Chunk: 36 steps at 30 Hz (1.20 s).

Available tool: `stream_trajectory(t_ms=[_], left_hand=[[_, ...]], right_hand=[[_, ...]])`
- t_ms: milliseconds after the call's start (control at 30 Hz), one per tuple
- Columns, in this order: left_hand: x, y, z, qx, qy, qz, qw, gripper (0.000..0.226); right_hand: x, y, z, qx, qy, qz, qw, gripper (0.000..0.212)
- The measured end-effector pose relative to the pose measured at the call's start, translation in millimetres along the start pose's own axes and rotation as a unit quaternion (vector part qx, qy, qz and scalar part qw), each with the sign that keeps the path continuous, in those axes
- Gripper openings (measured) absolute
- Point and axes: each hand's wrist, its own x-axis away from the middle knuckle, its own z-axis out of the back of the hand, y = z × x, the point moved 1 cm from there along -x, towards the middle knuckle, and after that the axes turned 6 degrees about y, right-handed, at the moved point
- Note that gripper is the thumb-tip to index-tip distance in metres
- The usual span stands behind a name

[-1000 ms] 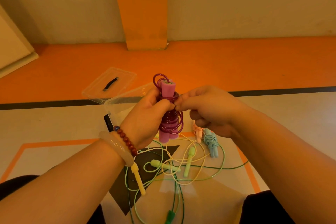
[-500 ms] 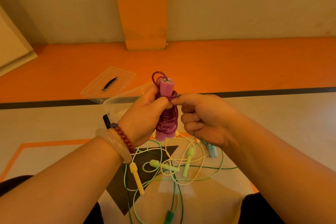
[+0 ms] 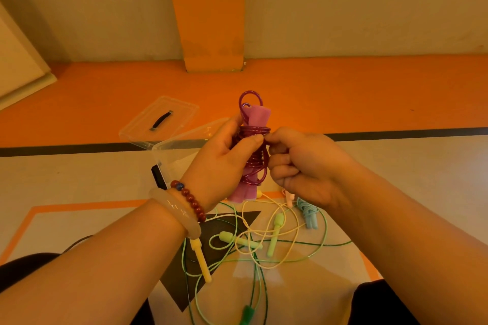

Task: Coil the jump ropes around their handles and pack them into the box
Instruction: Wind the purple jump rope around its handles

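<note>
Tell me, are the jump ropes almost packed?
Not yet. The blue rope lies coiled on the floor. The left hand holds the pink rope while the right hand pinches its cord. Green ropes and a yellow rope lie loose, tangled. No rope shows in the box.

A purple jump rope (image 3: 257, 163), coiled round its pink handles (image 3: 257, 116), is held upright at frame centre. A green rope (image 3: 276, 229) and a yellow rope (image 3: 202, 261) are left tangled below; the clear box (image 3: 179, 150) is set behind, centre left.
</note>
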Motion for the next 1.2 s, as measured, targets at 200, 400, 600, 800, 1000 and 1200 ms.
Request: stream_trajectory(t_ms=[200, 400, 600, 800, 1000, 1200], left_hand=[[-1.6, 0.6, -3.7, 0.027, -0.024, -0.005, 0.999, 0.029], [-3.5, 2.4, -6.3, 0.029, -0.016, -0.001, 0.999, 0.029], [-0.3, 2.8, -6.1, 0.056, 0.021, 0.047, 0.997, 0.02], [-3.5, 10.1, -1.7, 0.266, 0.005, 0.17, 0.949, 0.028], [-3.5, 16.5, 3.1, 0.28, 0.008, 0.178, 0.943, 0.031], [-2.5, 9.8, 3.1, 0.254, 0.023, 0.179, 0.95, 0.034]], right_hand=[[0.6, -4.7, 2.0, -0.046, 0.0, -0.016, 0.999, 0.028], [-2.1, -6.3, 1.6, -0.066, 0.005, -0.017, 0.998, 0.021], [-4.4, 0.9, 0.4, -0.007, -0.005, 0.012, 1.0, 0.019], [-1.2, -12.3, 6.4, 0.049, 0.015, 0.113, 0.992, 0.003], [7.9, -11.4, 12.0, 0.364, 0.004, 0.487, 0.794, 0.013], [-5.8, -2.0, 17.7, 0.513, -0.038, 0.63, 0.581, 0.022]])
